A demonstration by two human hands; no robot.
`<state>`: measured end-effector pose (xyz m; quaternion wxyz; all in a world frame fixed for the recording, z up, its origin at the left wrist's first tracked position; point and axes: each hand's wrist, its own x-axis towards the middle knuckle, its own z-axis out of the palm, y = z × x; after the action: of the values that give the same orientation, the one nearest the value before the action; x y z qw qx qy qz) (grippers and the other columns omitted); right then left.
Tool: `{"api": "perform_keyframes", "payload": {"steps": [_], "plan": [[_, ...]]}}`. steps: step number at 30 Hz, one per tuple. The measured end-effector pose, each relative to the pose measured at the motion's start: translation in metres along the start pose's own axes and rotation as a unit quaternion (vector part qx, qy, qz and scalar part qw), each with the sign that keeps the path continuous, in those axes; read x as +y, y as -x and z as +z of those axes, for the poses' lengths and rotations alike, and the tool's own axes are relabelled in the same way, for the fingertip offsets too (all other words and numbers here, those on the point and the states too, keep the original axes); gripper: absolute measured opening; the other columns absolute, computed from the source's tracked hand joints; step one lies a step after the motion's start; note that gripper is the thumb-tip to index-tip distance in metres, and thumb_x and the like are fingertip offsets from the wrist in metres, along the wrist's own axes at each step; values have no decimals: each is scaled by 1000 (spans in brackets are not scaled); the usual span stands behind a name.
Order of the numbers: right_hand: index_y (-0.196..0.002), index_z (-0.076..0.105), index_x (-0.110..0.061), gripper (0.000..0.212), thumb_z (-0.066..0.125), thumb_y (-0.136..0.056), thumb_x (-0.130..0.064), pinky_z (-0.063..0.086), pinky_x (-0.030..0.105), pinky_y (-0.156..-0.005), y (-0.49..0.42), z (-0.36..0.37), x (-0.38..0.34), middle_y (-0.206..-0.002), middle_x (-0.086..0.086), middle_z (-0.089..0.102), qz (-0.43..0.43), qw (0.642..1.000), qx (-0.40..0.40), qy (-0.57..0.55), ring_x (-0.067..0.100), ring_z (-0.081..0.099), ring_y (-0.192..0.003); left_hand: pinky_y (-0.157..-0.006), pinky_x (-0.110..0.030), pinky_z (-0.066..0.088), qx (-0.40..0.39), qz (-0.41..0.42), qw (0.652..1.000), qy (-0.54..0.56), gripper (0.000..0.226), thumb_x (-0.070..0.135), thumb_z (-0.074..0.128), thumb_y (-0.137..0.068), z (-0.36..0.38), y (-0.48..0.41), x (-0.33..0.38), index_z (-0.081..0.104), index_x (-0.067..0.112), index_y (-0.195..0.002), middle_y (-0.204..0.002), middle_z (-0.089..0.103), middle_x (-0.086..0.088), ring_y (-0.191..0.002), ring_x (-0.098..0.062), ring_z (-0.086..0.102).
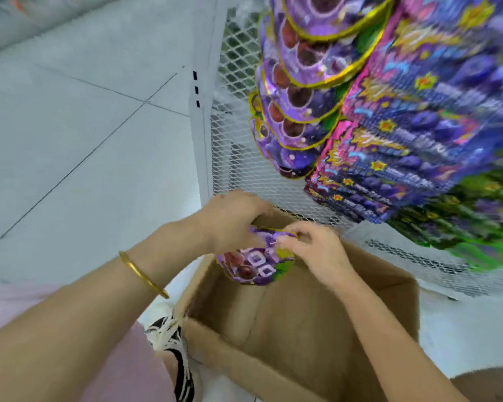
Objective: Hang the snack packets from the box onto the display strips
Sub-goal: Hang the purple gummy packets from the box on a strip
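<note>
1. Left hand [233, 219], bangle [143, 274] on its wrist, grips the purple snack packet [253, 265] at its top edge, fingers curled.
2. Right hand [314, 253] pinches the same edge beside them.
3. Packet hangs below the fingers, over the open box [302, 329].

Shop: hanging snack packets [299, 91], mesh rack [238, 169]

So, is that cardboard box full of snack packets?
No, the box shows bare cardboard inside; the left hand and right hand hold a purple packet over it.
</note>
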<state>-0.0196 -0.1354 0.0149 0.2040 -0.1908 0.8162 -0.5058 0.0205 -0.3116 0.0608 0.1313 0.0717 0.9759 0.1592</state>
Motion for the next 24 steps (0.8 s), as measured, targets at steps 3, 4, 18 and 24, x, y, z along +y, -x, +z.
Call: {"api": "perform_keyframes", "payload": {"steps": [3,4,18,24], "plan": [[-73,63,-19,23,64,-82,2,43,9,-59,19,-23,-43,-60,-12,66,-37,996,32,-78,-4,56,-56,-80,-34,46,78,18,989,121,21,34,61,-83,-20,5,15,65,17,-94,-90,65,1,-89,-18,59],[-79,62,-20,21,64,-82,1,46,11,-64,25,-31,-53,-68,-9,68,-47,994,44,-89,0,60,-63,-73,-31,45,106,21,978,176,13,29,63,-83,-28,10,19,64,16,-83,-78,61,2,-76,-12,57],[-96,41,-35,34,62,-85,-10,42,31,-80,38,-106,-257,-95,-11,60,-317,905,243,148,12,58,-94,-62,-15,43,302,75,871,380,4,16,65,-86,-233,41,71,65,14,-82,-72,63,3,-63,-2,53],[-118,50,-11,36,56,-84,1,35,28,-88,15,-161,-345,-117,5,60,-345,861,298,227,23,54,-110,-80,-28,50,487,87,808,319,24,14,58,-88,-365,-3,94,62,8,-111,-101,67,-8,-83,-18,63]]}}
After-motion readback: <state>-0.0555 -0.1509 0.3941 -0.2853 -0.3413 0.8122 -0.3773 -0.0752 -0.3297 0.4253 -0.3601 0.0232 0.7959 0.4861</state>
